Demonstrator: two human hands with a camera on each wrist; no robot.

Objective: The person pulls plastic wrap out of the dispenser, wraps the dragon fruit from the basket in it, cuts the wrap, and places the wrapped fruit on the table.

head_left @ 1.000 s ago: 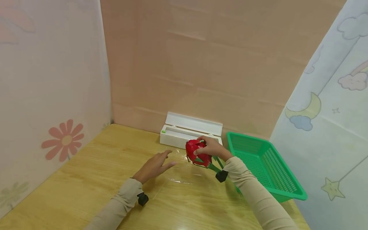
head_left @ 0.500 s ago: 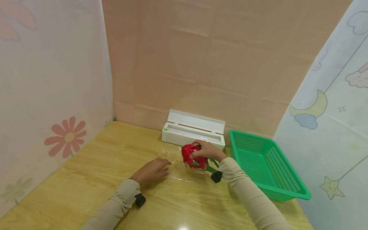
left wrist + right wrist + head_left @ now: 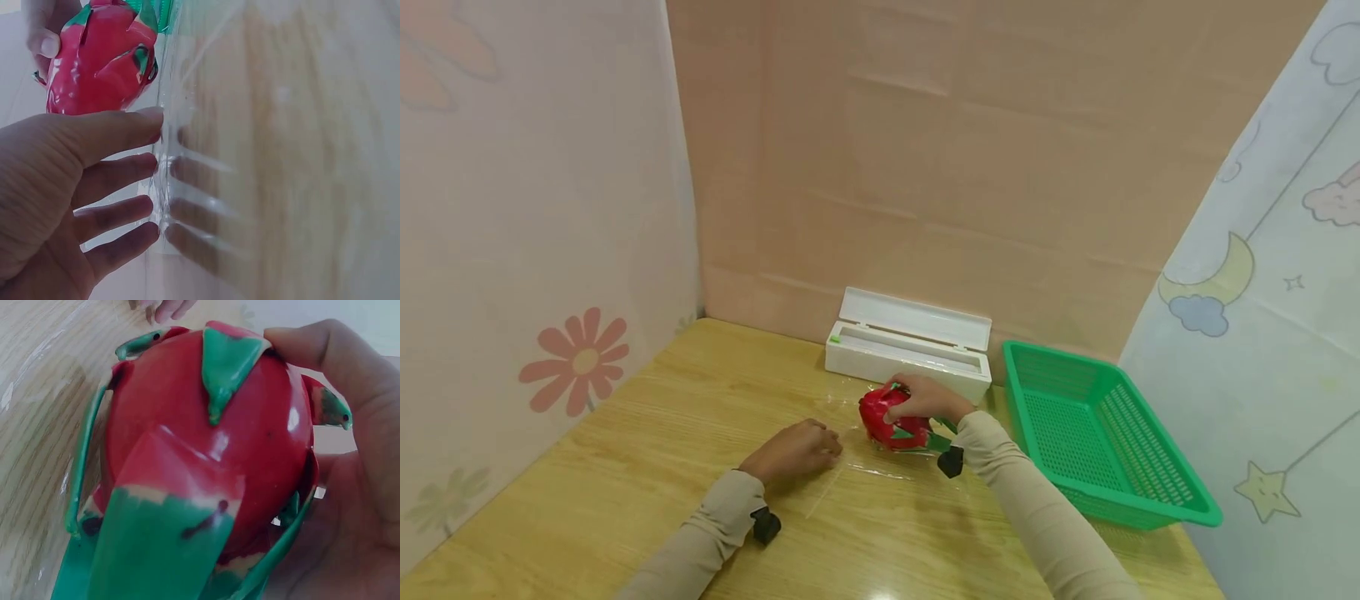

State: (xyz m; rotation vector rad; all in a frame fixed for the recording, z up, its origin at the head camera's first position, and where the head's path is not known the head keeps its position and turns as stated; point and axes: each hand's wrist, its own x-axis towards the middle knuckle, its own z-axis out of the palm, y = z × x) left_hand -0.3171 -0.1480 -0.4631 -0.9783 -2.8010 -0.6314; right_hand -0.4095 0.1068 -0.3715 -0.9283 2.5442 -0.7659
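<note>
dragon fruit (image 3: 883,431) sat in the curled grip of the right hand (image 3: 928,398) | clear film (image 3: 872,463) lay beneath | left hand (image 3: 793,450), fingers apart, touched film left of grip | white box (image 3: 880,362) stood just beyond | green basket (image 3: 1150,433) rightward

Red-and-green dragon fruit (image 3: 194,450); green basket (image 3: 1097,433)

Soft light fills the head view; glare whitens the desk (image 3: 865,558) at bottom centre and glints on clear film (image 3: 874,472). The left wrist view is hazy, dark reflections beside the fingers (image 3: 124,248); highlights gloss the red fruit (image 3: 200,447) in the right wrist view.
</note>
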